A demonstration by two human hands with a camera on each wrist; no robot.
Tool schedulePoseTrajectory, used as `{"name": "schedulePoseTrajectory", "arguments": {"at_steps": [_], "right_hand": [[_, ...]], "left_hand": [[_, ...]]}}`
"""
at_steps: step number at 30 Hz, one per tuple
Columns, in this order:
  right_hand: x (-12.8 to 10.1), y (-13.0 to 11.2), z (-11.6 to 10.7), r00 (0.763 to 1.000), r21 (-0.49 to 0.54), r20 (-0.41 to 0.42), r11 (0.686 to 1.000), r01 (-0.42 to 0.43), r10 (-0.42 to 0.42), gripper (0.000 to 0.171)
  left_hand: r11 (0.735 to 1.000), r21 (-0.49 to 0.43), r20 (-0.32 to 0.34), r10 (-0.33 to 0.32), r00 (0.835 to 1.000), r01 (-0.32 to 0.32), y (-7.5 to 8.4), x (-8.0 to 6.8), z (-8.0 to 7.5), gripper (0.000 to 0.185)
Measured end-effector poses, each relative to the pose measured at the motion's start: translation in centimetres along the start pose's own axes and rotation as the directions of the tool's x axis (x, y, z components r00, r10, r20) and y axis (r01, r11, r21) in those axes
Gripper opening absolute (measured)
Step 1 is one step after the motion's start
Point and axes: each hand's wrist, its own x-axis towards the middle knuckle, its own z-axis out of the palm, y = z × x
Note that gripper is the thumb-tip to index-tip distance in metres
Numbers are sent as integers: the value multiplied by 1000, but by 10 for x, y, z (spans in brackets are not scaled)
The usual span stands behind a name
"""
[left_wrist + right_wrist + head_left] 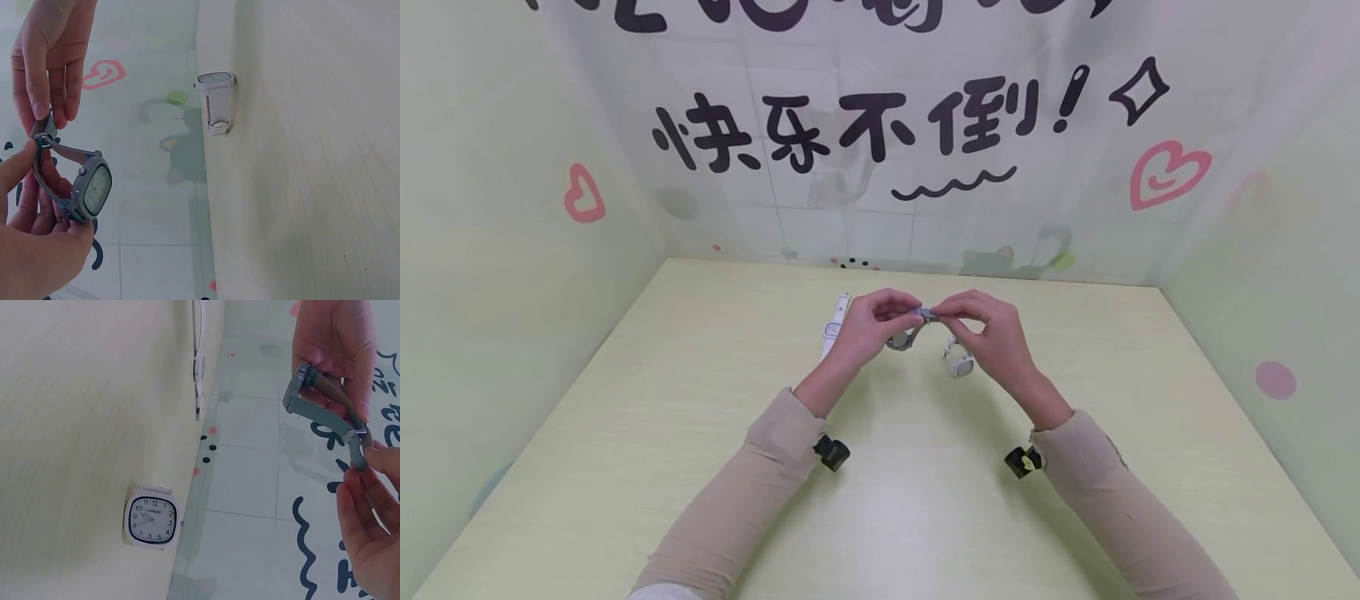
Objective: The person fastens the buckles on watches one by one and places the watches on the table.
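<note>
Both hands pinch the strap ends of a grey watch point(89, 187), held above a pale table point(925, 500): the left hand point(872, 325) cradles the case, the right hand point(992, 333) grips the buckle point(42, 136). The fastening appears under way; next calls for threading the strap steadily. Two white watches, one buckled point(151, 516) and one laid flat point(833, 327), sit nearby.

Beige long sleeves point(760, 492); black wrist cameras point(831, 452).
</note>
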Motion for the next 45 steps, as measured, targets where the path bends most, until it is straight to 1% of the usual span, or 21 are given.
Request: {"name": "schedulePoseTrajectory", "arguments": {"at_steps": [9,16,19,22,32,36,41,45], "right_hand": [[-2,2,1,1000,-13,9,1000,-6,6,14],[-2,3,1,1000,-54,9,998,26,-26,15],[-2,4,1,999,-66,17,997,28,-27,16],[-1,3,2,999,-78,25,996,30,-28,16],[-1,3,3,997,-108,34,991,72,-69,14],[-1,3,3,997,-114,43,992,61,-56,12],[-2,2,3,999,-94,48,995,25,-21,12],[-1,1,4,998,-84,59,996,12,-8,11]], "left_hand": [[999,29,-1,16,1000,-16,-1,-1,0,24],[998,42,9,37,999,-37,-2,0,1,23],[998,46,12,41,999,-41,-3,0,1,23],[997,61,14,42,999,-43,-3,0,1,22],[995,92,29,40,999,-43,-5,-1,2,22],[995,96,26,35,999,-37,-6,0,3,22],[995,96,19,28,999,-30,-7,0,4,21],[995,98,14,24,1000,-25,-7,-1,4,21]]}}
